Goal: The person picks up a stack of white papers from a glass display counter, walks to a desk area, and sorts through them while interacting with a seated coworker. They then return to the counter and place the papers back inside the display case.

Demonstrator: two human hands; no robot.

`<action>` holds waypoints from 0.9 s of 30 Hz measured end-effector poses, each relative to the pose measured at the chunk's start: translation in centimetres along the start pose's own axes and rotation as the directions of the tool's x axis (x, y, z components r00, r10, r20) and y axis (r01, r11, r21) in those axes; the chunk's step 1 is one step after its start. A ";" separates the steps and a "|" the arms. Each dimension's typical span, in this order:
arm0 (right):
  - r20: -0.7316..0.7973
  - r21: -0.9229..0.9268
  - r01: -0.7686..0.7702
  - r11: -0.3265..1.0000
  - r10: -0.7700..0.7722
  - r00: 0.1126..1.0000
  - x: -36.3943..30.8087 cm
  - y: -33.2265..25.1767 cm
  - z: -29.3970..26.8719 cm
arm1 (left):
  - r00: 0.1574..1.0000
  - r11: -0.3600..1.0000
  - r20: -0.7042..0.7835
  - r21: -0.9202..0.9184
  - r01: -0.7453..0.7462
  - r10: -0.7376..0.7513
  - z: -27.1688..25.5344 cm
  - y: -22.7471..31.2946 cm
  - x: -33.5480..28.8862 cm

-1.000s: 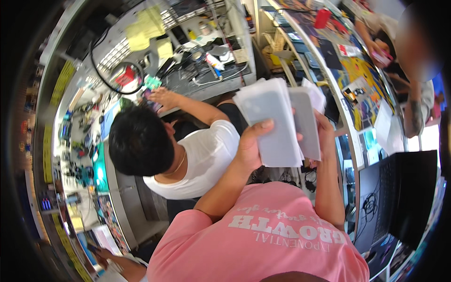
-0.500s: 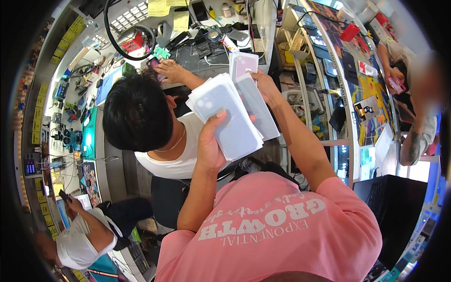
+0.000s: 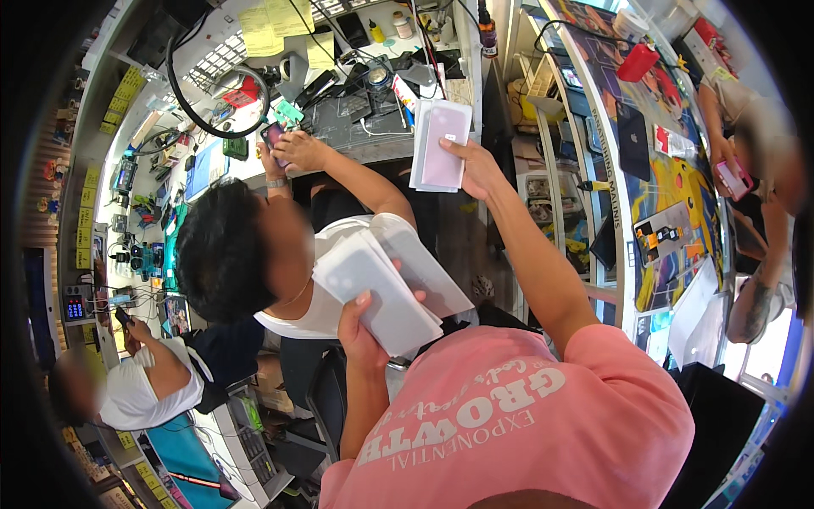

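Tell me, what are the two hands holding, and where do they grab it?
The left hand grips a stack of white flat packets at its near end. The right hand holds pinkish-white packets by their right edge.

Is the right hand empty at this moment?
No: the right hand holds a pinkish flat packet out over the workbench, while the left hand grips white packets.

White flat packages (image 3: 394,288) in left hand, pinkish ones (image 3: 443,146) right; yellow notes (image 3: 264,25) above
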State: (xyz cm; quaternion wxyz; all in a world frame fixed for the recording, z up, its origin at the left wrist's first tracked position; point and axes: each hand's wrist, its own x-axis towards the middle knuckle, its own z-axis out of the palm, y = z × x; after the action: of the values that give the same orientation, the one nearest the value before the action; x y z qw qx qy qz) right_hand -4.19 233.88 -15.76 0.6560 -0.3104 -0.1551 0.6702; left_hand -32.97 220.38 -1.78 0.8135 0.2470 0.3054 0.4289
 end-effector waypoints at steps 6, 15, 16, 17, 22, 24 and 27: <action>0.104 0.155 -0.025 0.988 0.009 0.994 -0.6 -0.3 0.4 | 0.998 0.999 -0.050 0.025 -0.022 0.023 0.0 0.0 -1.4; 0.163 0.133 -0.028 0.991 0.006 0.987 -0.3 1.0 0.4 | 0.997 1.000 -0.070 -0.027 -0.014 0.012 -0.2 0.9 -2.6; 0.182 0.129 -0.037 0.991 0.014 0.983 -0.3 1.1 0.5 | 0.997 0.999 -0.069 -0.027 -0.018 0.016 -0.3 0.9 -2.7; 0.201 0.123 -0.047 0.991 0.021 0.979 -0.2 1.1 0.7 | 0.997 0.999 -0.068 -0.026 -0.022 0.021 -0.3 1.0 -2.8; 0.064 -0.102 -0.046 0.994 0.053 0.997 0.5 1.7 0.8 | 0.998 1.000 -0.065 -0.007 0.001 -0.002 -0.6 1.3 -2.6; 0.010 -0.281 -0.040 0.959 0.045 0.999 1.3 2.2 0.4 | 0.996 0.999 -0.084 0.008 0.032 -0.031 -0.2 1.3 -2.5; 0.042 -0.458 -0.024 0.888 0.048 0.998 2.3 2.8 0.4 | 0.995 0.997 -0.070 0.012 0.073 -0.072 -0.4 0.9 -1.9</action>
State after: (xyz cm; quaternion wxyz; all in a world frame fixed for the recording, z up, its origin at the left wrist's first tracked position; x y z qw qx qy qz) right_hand -6.51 235.90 -17.72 0.5478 -0.4415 -0.3198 0.6347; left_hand -34.57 219.31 -0.91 0.8155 0.2269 0.3453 0.4052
